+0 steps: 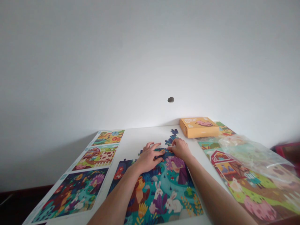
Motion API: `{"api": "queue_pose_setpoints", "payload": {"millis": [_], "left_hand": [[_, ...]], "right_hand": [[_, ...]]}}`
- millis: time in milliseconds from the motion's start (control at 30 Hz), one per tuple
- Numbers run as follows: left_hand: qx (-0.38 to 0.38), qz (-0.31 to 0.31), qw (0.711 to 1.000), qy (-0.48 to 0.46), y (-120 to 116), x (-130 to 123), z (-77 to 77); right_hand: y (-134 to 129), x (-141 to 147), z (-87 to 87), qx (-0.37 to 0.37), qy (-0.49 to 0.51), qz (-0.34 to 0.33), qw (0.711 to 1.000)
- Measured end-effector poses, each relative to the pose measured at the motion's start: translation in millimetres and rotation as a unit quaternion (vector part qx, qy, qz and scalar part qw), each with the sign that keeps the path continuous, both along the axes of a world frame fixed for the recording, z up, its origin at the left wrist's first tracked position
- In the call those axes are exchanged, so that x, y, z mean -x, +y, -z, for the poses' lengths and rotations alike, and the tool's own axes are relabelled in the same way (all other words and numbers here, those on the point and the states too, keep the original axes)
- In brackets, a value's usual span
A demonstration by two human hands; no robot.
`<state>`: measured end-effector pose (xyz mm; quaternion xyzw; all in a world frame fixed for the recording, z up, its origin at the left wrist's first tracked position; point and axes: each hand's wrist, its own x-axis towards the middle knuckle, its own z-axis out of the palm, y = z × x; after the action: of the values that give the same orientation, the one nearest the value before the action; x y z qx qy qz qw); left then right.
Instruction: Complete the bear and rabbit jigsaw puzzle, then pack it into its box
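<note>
A partly joined jigsaw puzzle (161, 184) with rabbits and other forest animals lies in front of me on the white table (132, 142). My left hand (150, 157) rests on its upper edge, fingers spread. Just to the right, my right hand (180, 148) has its fingers bent down together on a dark blue puzzle piece (170, 153) at the top of the picture. Beyond that hand lie a few loose dark blue puzzle pieces (174, 137), with another puzzle piece (174, 131) farther back.
A yellow puzzle box (199, 127) stands at the back right against the wall. On the right lies a farm puzzle (248, 181), partly under a clear plastic bag (255, 153). A sheet with printed pictures (98, 156) runs along the left side.
</note>
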<state>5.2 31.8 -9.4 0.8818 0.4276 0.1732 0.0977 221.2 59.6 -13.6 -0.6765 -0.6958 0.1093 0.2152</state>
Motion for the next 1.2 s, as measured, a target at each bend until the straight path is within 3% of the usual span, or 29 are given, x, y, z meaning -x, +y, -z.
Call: {"api": "queue_pose_setpoints", "payload": {"millis": [567,767,1000,1200], "left_hand": [[-0.015,-0.015,1.000,-0.011,0.3,0.5,8.3],[-0.024,-0.050,0.998,-0.015,-0.9,-4.4,4.7],[-0.025,-0.054,0.998,-0.019,0.9,-3.7,6.2],[-0.021,-0.057,0.998,-0.019,1.9,-3.9,8.2]], "right_hand": [[1.6,-2.0,-1.5,0.026,-0.017,0.037,0.999],[-2.8,1.3,-8.1,0.042,-0.020,0.027,0.999],[-4.3,-1.3,-2.3,0.031,-0.063,-0.028,0.997],[-4.0,-1.5,-3.9,0.043,-0.053,-0.022,0.997]]}}
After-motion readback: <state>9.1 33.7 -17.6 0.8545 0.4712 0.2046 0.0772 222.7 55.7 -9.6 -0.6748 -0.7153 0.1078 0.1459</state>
